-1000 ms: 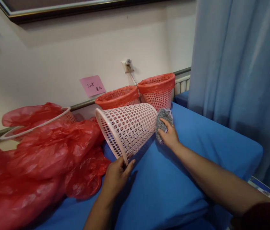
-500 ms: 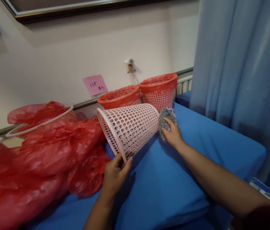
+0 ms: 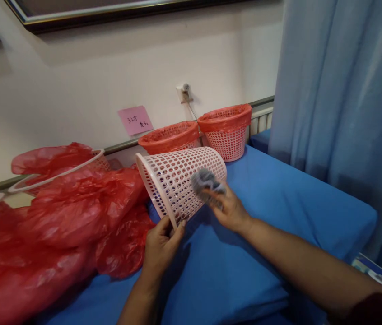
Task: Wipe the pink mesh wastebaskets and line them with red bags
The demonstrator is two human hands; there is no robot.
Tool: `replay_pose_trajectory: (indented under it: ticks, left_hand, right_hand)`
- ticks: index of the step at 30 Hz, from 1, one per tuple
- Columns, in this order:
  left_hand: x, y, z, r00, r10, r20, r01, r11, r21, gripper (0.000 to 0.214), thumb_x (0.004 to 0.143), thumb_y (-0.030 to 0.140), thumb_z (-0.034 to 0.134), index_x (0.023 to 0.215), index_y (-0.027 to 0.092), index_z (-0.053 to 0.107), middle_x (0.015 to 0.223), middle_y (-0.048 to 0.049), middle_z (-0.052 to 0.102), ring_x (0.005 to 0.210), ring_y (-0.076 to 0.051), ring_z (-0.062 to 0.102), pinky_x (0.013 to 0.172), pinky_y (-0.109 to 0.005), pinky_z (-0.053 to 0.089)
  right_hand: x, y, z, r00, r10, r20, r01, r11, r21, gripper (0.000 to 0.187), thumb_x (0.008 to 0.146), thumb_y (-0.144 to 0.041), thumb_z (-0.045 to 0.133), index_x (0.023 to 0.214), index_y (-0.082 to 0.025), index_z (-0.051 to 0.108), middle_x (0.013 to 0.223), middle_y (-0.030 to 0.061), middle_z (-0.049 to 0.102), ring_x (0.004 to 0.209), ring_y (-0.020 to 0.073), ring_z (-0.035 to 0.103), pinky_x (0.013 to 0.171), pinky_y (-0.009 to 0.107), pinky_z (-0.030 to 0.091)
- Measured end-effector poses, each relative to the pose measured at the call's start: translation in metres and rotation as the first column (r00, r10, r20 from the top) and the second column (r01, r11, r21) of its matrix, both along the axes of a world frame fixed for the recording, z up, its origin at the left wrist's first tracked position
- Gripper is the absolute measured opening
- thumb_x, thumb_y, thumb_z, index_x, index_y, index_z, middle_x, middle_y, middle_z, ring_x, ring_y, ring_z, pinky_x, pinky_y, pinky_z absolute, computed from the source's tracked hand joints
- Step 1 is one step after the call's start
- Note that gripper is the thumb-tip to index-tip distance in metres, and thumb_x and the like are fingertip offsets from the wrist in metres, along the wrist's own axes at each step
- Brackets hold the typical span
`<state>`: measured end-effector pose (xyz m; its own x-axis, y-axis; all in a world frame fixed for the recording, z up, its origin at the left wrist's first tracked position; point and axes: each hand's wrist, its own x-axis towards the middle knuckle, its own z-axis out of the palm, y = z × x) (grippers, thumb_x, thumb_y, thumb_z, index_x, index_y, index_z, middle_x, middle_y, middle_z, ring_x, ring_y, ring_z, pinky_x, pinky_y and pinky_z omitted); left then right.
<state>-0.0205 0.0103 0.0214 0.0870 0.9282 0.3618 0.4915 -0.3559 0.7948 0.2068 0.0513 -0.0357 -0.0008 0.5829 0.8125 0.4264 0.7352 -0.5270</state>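
A pale pink perforated wastebasket (image 3: 174, 169) lies tilted on its side over the blue sheet (image 3: 262, 198), its mouth facing left. My left hand (image 3: 162, 243) grips the lower edge of its rim between thumb and fingers. In my right hand (image 3: 230, 208) is a grey cleaning cloth (image 3: 201, 180), pressed against the basket's side near the base; hand and cloth are slightly blurred. Beside the rim, a heap of red plastic bags (image 3: 82, 216) spreads to the left.
Two baskets lined with red bags, a near one (image 3: 169, 137) and a far one (image 3: 228, 135), stand by the wall. Further baskets (image 3: 99, 161) sit behind the bag heap. A pink note (image 3: 136, 120) and a socket (image 3: 184, 94) are on the wall. A blue curtain (image 3: 340, 108) hangs right.
My right hand has moved the cloth left, from the basket's base end onto its side. My left hand keeps its hold on the rim, and the basket has barely shifted.
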Motion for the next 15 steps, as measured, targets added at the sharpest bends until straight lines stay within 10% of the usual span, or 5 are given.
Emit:
replay_pose_trajectory:
  ticks: [5,9,12,15]
  left_hand:
    - [0.002,-0.001,0.001,1.000,0.008,-0.021,-0.008,1.000,-0.004,0.035,0.081,0.038,0.072,0.106,0.014,0.077,0.091,-0.0085,0.081,0.079,-0.023,0.075,0.073,-0.034,0.062]
    - [0.002,-0.002,0.003,0.999,0.016,-0.027,-0.016,1.000,-0.001,0.033,0.081,0.037,0.071,0.104,0.014,0.077,0.086,-0.0072,0.080,0.076,-0.022,0.074,0.069,-0.032,0.061]
    - [0.001,-0.001,0.003,1.000,-0.027,-0.006,0.027,1.000,0.000,0.028,0.078,0.036,0.074,0.096,0.014,0.077,0.085,-0.0064,0.079,0.075,-0.021,0.073,0.070,-0.030,0.061]
    - [0.000,0.000,0.001,1.000,-0.018,0.004,0.018,1.000,-0.005,0.029,0.077,0.038,0.075,0.092,0.014,0.077,0.083,-0.0063,0.079,0.073,-0.021,0.073,0.069,-0.030,0.060]
  right_hand:
    - [0.031,0.033,-0.010,0.899,-0.370,-0.236,0.255,0.878,-0.405,0.052,0.083,-0.020,0.060,0.135,-0.023,0.064,0.135,0.0132,0.057,0.127,0.0316,0.059,0.114,0.057,0.045]
    - [0.009,-0.001,0.004,0.998,-0.057,-0.042,0.054,0.996,-0.072,0.054,0.086,-0.015,0.058,0.139,-0.027,0.060,0.143,0.0120,0.053,0.133,0.0285,0.055,0.114,0.052,0.047]
    - [-0.016,-0.032,0.014,0.934,0.237,0.267,-0.288,0.942,0.171,0.047,0.085,-0.011,0.058,0.130,-0.025,0.065,0.148,0.0122,0.050,0.130,0.0272,0.056,0.108,0.047,0.052]
    - [-0.020,-0.032,0.012,0.929,0.254,0.270,-0.305,0.937,0.169,0.039,0.085,-0.012,0.059,0.121,-0.023,0.069,0.149,0.0123,0.049,0.129,0.0267,0.056,0.108,0.044,0.052]
